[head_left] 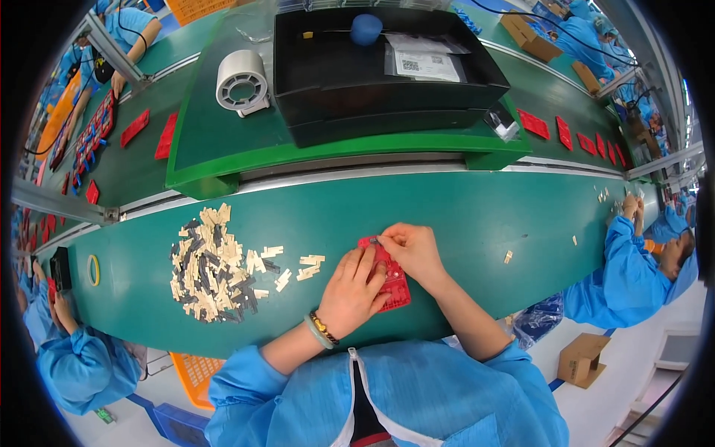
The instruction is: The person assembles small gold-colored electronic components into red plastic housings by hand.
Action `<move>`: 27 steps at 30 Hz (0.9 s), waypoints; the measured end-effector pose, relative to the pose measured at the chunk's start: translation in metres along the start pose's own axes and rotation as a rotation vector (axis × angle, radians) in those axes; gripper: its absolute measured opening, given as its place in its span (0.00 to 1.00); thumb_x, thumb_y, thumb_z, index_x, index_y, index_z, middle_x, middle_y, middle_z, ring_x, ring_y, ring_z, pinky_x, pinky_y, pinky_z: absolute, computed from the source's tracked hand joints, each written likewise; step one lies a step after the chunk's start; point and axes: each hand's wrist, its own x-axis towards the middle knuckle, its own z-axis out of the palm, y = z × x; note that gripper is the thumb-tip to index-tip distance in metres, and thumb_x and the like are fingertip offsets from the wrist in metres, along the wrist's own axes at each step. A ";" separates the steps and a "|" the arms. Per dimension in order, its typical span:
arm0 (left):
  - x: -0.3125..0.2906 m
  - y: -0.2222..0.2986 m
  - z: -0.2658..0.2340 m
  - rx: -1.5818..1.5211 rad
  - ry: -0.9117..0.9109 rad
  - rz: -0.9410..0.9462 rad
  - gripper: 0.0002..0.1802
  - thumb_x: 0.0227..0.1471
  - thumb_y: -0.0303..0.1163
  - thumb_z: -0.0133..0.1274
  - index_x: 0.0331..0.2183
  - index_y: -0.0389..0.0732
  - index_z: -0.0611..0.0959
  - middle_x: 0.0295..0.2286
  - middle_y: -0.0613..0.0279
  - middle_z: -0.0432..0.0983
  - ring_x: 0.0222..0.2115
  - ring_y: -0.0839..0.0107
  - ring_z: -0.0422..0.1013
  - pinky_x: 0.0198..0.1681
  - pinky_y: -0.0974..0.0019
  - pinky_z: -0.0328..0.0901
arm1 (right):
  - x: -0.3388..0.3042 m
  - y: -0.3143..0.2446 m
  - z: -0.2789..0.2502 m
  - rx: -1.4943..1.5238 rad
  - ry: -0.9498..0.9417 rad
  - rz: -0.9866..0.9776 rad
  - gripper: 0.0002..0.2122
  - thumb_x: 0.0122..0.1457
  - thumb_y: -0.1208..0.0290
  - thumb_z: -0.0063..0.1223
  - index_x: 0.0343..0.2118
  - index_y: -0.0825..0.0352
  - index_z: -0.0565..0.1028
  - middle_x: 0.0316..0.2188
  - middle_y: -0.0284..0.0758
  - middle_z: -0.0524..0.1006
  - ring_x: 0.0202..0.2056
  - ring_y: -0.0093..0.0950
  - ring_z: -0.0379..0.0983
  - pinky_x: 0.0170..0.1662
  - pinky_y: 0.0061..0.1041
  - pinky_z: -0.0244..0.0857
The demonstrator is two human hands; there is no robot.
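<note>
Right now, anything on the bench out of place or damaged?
One small cream piece lies off to the right of the right hand, well apart from the cream-and-grey pile at left, so it looks stray. No damage visible, though the left hand hides some of the red part.

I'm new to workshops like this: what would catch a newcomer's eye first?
Probably the heap of small cream and dark-grey pieces on the green table, left of centre. Then the bright red part, near the middle of the view. Beyond it, at the top, stands a big black box with a round blue thing in it.
</note>
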 end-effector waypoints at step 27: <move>0.040 0.003 0.019 0.379 -0.062 0.001 0.33 0.46 0.42 0.56 0.48 0.27 0.72 0.39 0.53 0.69 0.40 0.60 0.65 0.47 0.58 0.61 | 0.092 0.101 -0.254 -0.584 0.843 -0.183 0.14 0.50 0.79 0.51 0.41 0.64 0.71 0.39 0.38 0.72 0.41 0.36 0.71 0.42 0.35 0.65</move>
